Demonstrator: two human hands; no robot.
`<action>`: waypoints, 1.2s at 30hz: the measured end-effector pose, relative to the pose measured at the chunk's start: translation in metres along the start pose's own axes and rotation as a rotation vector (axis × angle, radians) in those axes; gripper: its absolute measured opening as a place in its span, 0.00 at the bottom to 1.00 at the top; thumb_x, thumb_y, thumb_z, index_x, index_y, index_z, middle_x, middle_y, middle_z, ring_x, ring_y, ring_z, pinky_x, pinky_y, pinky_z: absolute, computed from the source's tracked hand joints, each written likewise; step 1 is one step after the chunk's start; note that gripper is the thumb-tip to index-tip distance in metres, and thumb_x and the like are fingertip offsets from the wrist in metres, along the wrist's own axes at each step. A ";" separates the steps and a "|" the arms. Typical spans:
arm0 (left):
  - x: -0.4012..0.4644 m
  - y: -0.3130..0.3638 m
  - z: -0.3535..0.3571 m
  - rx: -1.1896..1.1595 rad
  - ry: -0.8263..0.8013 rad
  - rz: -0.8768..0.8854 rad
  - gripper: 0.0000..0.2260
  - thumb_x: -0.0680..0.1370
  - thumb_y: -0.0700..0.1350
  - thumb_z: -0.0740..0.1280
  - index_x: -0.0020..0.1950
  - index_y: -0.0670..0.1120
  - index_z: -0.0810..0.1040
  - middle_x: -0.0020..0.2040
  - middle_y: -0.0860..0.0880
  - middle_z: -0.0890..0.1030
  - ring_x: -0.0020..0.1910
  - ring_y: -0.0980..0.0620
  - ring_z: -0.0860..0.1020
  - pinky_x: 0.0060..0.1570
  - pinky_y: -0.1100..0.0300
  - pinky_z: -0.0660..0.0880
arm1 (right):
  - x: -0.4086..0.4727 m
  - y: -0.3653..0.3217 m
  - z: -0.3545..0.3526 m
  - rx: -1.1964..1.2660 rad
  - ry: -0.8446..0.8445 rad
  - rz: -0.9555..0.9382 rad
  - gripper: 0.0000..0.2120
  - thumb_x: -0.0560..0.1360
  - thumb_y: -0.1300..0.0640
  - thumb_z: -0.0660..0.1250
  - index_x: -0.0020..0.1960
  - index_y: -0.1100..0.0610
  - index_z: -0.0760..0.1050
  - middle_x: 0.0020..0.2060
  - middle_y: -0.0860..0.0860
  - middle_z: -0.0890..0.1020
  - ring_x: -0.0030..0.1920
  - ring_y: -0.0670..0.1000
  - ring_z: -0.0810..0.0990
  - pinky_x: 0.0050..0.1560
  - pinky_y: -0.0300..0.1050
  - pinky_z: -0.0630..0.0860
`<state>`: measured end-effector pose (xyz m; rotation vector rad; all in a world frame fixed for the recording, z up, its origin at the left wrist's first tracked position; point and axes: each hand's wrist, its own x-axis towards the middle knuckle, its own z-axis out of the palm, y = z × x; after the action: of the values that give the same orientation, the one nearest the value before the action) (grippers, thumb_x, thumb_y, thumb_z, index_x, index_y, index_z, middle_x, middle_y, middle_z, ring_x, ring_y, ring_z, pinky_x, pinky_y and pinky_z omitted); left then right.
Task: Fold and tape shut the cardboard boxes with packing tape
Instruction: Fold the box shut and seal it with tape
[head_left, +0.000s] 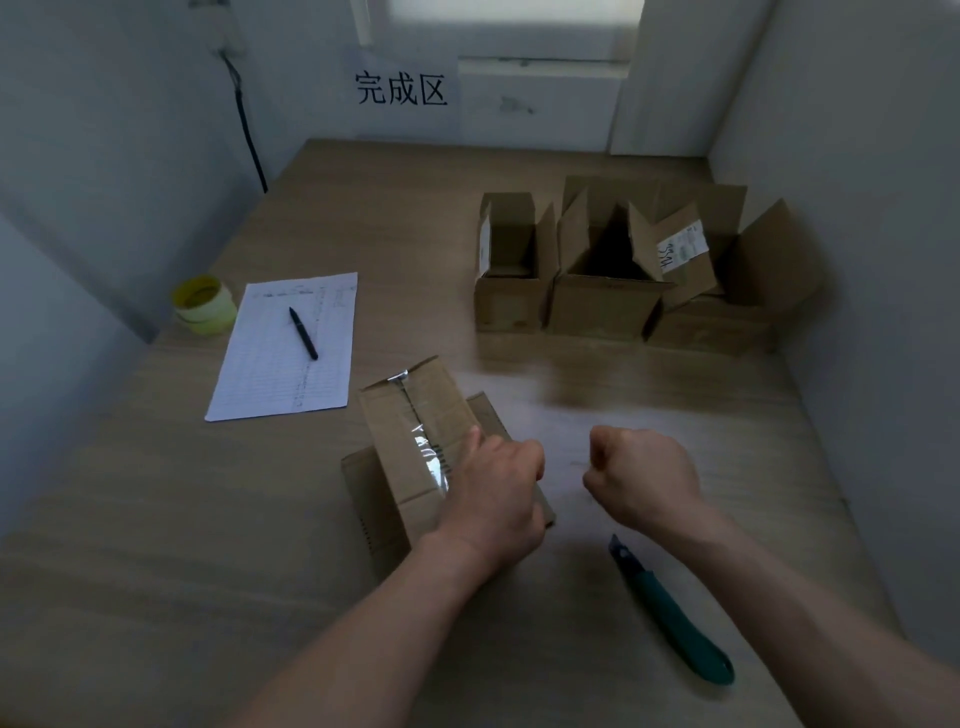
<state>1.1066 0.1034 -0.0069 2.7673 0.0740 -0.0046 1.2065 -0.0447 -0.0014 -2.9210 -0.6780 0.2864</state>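
The desk (208, 519) carries everything here. At its far right stand three open boxes (602, 270), flaps up and not yet folded. Near the front sits the taped box (415, 447), a clear tape strip (428, 457) running along its top seam and wrinkled near the middle. A lined sheet (280, 364) lies to the left with a pen (304, 332) on it, and a tape roll (203, 304) sits just beside its far corner. A green cutter (675, 613) lies at the right, near the front edge.

The left hand (498, 499) rests on the box's right side, fingers curled over its edge. The right hand (644, 478) hovers beside it in a loose fist; whether it pinches anything cannot be told.

The wrinkled tape may lift if it is not pressed flat, letting the seam open. The cutter lies close to the right forearm and could be knocked off.
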 end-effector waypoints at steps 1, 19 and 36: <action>0.001 0.003 -0.001 0.004 -0.007 -0.014 0.09 0.68 0.42 0.61 0.45 0.50 0.66 0.42 0.50 0.72 0.47 0.46 0.70 0.70 0.47 0.56 | -0.004 0.003 -0.001 0.030 0.013 0.022 0.08 0.73 0.52 0.68 0.37 0.48 0.70 0.30 0.46 0.75 0.33 0.47 0.74 0.33 0.44 0.75; -0.037 -0.038 -0.021 0.145 0.011 0.358 0.25 0.69 0.45 0.66 0.66 0.45 0.70 0.71 0.42 0.65 0.72 0.40 0.61 0.69 0.47 0.64 | -0.091 0.017 0.010 0.674 0.248 0.313 0.10 0.66 0.61 0.73 0.32 0.50 0.73 0.27 0.48 0.78 0.29 0.49 0.75 0.32 0.51 0.73; -0.044 -0.102 -0.055 0.257 -0.384 -0.027 0.40 0.75 0.39 0.66 0.78 0.57 0.46 0.78 0.58 0.33 0.75 0.44 0.30 0.71 0.30 0.38 | -0.101 0.011 0.019 0.748 0.267 0.285 0.09 0.64 0.63 0.72 0.32 0.55 0.74 0.26 0.52 0.75 0.27 0.46 0.70 0.30 0.45 0.68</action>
<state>1.0574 0.2160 0.0081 2.9629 0.0102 -0.5882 1.1183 -0.0981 -0.0061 -2.2563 -0.0705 0.1286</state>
